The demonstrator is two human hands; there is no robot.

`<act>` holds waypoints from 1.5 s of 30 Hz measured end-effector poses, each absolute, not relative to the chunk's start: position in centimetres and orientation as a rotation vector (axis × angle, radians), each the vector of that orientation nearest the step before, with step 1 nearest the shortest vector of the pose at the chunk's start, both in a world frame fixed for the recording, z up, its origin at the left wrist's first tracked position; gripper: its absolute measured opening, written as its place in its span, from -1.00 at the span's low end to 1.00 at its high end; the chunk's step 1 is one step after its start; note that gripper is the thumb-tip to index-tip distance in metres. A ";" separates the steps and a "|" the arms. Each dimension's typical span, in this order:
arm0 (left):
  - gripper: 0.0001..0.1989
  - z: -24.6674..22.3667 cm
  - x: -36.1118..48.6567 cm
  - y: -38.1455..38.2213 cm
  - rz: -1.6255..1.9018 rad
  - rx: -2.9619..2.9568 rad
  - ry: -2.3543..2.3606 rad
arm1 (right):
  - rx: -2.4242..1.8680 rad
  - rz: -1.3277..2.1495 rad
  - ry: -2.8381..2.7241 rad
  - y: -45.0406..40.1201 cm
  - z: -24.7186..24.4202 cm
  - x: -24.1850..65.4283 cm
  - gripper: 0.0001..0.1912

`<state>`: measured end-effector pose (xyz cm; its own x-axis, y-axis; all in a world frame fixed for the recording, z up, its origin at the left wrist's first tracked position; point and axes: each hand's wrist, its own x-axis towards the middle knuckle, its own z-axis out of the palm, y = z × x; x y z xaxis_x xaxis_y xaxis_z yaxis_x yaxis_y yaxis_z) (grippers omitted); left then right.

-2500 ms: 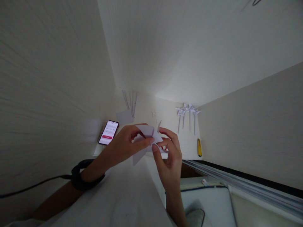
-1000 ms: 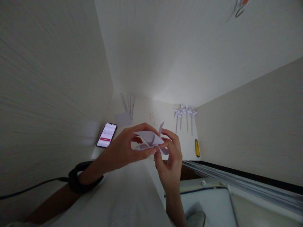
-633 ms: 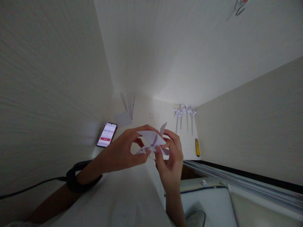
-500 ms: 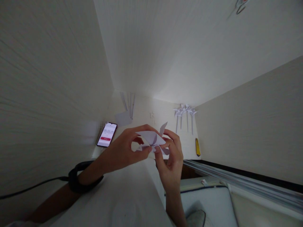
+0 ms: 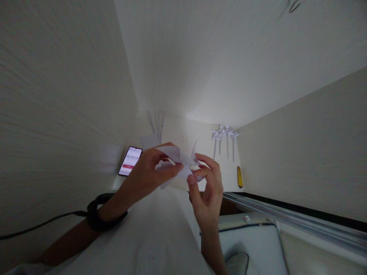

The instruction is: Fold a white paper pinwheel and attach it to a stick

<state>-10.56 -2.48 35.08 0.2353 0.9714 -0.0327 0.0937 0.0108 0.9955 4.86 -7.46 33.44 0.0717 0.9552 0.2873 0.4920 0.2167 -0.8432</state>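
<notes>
Between my two hands, above the table's front edge, is a white paper pinwheel (image 5: 185,170) with curled blades. My left hand (image 5: 151,168) grips its left side, the thumb pressed on the paper near the middle. On the other side, my right hand (image 5: 208,181) pinches the paper between thumb and fingers. One pointed blade sticks up beside the right fingertips. The fingers partly hide the folds. A black strap with a cable circles my left wrist.
White sheets of paper (image 5: 149,141) and several thin sticks (image 5: 158,126) lie at the back left, near a lit phone (image 5: 130,161). Several finished paper pinwheels on sticks (image 5: 225,133) lie at the back right, with a yellow cutter (image 5: 240,177) in front. Small scraps lie mid-table.
The paper has opened out and turned in my hands, its middle now flatter. My left hand has shifted slightly up and left, and its thumb has moved higher on the paper.
</notes>
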 end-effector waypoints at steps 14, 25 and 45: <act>-0.95 34.8 -10.1 -2.5 1.002 1.337 1.130 | -1.448 0.596 -1.608 -7.4 33.6 4.9 -0.96; -0.94 34.7 -9.7 -2.1 0.994 1.209 1.250 | -1.424 0.726 -1.600 -6.9 33.1 4.8 -0.90; -0.94 34.6 -10.5 -1.8 1.027 1.203 1.237 | -1.362 0.847 -1.338 -5.7 32.5 5.3 -0.72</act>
